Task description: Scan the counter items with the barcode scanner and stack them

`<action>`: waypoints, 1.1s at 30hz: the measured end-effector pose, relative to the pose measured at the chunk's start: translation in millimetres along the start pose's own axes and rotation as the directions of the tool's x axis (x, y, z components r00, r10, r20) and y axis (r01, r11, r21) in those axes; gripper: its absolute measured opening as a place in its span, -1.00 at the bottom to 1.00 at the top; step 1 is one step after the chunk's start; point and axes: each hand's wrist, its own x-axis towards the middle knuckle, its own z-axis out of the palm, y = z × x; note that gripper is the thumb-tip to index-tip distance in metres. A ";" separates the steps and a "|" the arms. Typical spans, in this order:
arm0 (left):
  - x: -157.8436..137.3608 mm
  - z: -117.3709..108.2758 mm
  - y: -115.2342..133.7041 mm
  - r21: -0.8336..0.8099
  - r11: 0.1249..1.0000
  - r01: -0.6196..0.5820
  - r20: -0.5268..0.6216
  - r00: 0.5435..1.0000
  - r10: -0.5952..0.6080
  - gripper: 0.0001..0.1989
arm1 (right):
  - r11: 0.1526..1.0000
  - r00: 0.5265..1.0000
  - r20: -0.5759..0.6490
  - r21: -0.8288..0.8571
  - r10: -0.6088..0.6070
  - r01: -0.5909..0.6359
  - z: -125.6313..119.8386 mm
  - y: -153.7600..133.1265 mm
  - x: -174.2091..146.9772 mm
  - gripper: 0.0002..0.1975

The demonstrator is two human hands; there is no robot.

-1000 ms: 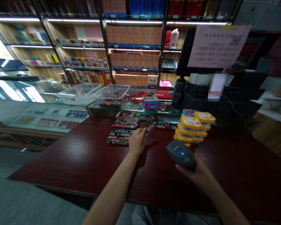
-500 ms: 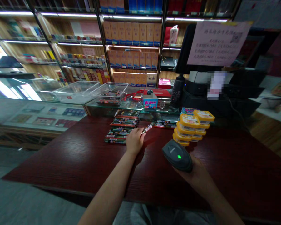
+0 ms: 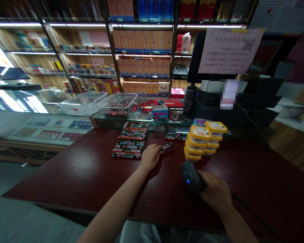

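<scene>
My left hand (image 3: 151, 157) is closed around one end of a slim dark-wrapped stick (image 3: 167, 146), whose free end points right, just above the table. Left of that hand lies a column of similar wrapped sticks (image 3: 130, 145), stacked side by side. A smaller group of the same sticks (image 3: 176, 136) rests farther back, near the glass edge. In my right hand (image 3: 216, 193) is a dark barcode scanner (image 3: 191, 177) with a blue light lit on top. Beyond the scanner stand stacked clear tubs with yellow lids (image 3: 200, 133).
The dark red wooden table (image 3: 86, 182) meets a glass counter behind. On the counter are clear plastic bins (image 3: 83, 103), a small blue-and-pink box (image 3: 160, 112) and a black bottle (image 3: 190, 101). A monitor with a paper sign (image 3: 229, 50) stands at right. The scanner's cable trails right.
My left hand has moved slightly right and nearer with the stick, which now lies flatter. The scanner has turned and dropped lower, and its light went from green to blue.
</scene>
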 end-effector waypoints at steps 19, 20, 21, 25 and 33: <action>65.8 43.9 -8.2 -0.024 0.889 0.457 -0.023 0.889 -0.457 -0.60 | 0.998 0.995 -0.072 -0.003 -0.064 0.064 17.1 15.5 -9.4 -0.67; 65.6 44.0 -13.3 -0.047 0.884 0.466 -0.008 0.884 -0.467 -0.64 | 0.998 0.995 -0.077 -0.006 -0.065 0.064 16.8 15.5 -9.3 -0.67; 66.1 44.2 -17.3 -0.073 0.880 0.469 0.011 0.883 -0.469 -0.67 | 0.998 0.994 -0.084 -0.009 -0.064 0.064 16.4 15.5 -9.2 -0.67; 72.5 48.6 -19.0 -0.131 0.877 0.463 0.043 0.886 -0.461 -0.69 | 0.998 0.993 -0.100 0.003 -0.065 0.065 15.2 15.2 -8.6 -0.66; 81.4 68.0 3.5 -0.208 0.920 0.331 0.087 0.944 -0.320 -0.64 | 0.999 0.997 -0.056 -0.009 -0.050 0.050 13.5 15.2 -7.2 -0.66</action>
